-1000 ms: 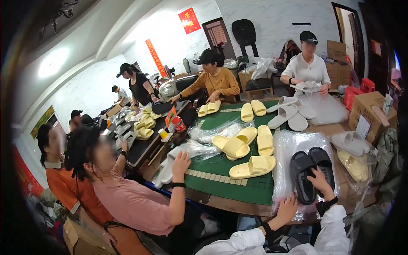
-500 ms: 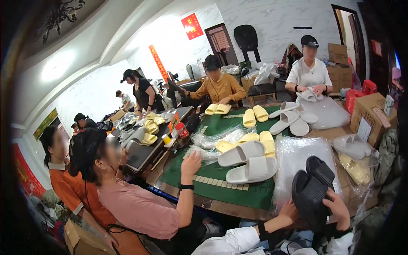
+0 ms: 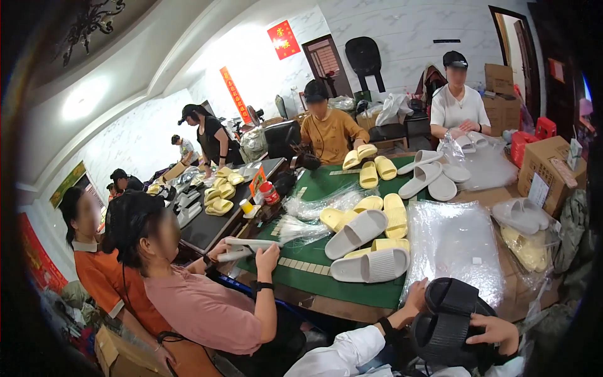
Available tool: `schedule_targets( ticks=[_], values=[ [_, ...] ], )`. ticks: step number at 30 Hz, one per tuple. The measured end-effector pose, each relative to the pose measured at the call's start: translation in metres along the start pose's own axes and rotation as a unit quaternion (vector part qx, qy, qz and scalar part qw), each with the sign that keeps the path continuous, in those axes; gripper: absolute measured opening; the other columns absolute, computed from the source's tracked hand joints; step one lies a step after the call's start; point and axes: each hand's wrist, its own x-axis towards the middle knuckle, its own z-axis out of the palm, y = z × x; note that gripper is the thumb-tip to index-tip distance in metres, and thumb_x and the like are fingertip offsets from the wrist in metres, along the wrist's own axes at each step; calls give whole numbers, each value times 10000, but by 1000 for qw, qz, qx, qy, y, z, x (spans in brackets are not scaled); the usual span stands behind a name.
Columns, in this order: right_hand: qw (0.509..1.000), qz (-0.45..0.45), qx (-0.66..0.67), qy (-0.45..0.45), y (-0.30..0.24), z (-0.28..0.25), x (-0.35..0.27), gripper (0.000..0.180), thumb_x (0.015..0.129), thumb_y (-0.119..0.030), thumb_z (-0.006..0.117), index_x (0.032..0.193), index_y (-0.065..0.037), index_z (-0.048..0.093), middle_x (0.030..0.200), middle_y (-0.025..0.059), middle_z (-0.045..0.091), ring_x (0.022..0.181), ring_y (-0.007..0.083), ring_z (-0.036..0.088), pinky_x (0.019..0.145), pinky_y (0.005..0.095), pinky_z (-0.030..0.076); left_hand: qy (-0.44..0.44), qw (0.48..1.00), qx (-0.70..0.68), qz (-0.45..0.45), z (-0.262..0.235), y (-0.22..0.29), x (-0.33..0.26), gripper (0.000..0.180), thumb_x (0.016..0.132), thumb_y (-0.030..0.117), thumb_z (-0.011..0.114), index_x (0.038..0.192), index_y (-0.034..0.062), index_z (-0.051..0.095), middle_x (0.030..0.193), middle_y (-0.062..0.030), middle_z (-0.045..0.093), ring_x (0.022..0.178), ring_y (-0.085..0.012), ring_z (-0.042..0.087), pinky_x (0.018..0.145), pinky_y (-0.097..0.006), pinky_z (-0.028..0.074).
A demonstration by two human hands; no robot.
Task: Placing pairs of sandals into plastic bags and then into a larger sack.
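Observation:
I hold a pair of black slippers (image 3: 449, 320) pressed together, low at the near table edge. My left hand (image 3: 414, 295) grips their left side and my right hand (image 3: 497, 330) clasps their right side. Both arms are in white sleeves. Just beyond the slippers lies a stack of clear plastic bags (image 3: 455, 248) on the table. Left of the bags, two white slippers (image 3: 364, 248) and several yellow slippers (image 3: 392, 213) lie on a green mat (image 3: 326, 185).
A person in pink (image 3: 201, 301) sits at my left holding a white slipper (image 3: 242, 248). Other people sit across the table with more slippers. Bagged slippers (image 3: 524, 220) and cardboard boxes (image 3: 553, 163) stand at the right.
The black slippers were lying on the plastic bags under my hands. I have picked them up and drawn them toward me, off the bags. White slippers now lie where only yellow ones showed.

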Motion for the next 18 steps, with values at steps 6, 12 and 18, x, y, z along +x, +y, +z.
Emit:
schedule_targets(
  ticks=[6, 12, 18],
  values=[
    [998, -51, 15, 17, -5, 4, -4, 416, 851, -261, 638, 1142, 27, 563, 1339, 173, 408, 1231, 271, 369, 1026, 357, 265, 83, 987, -132, -32, -18, -2, -1, 235, 762, 182, 530, 949, 82, 631, 999, -110, 608, 1050, -280, 515, 865, -382, 374],
    [996, -83, 10, -9, -1, 6, 0, 366, 877, -222, 605, 1132, 37, 559, 1306, 166, 432, 1216, 241, 383, 1018, 333, 272, 297, 920, -249, 56, -12, 1, -7, 232, 752, 157, 559, 947, 46, 615, 951, -118, 613, 970, -287, 545, 859, -391, 389],
    [996, -63, 47, -35, 9, 8, 4, 322, 898, -222, 574, 1081, 43, 565, 1146, 128, 484, 1107, 204, 426, 961, 305, 312, 250, 930, -260, 73, -26, -12, -3, 255, 808, 154, 580, 1020, 24, 634, 953, -140, 645, 862, -292, 595, 776, -343, 449]
  ],
)
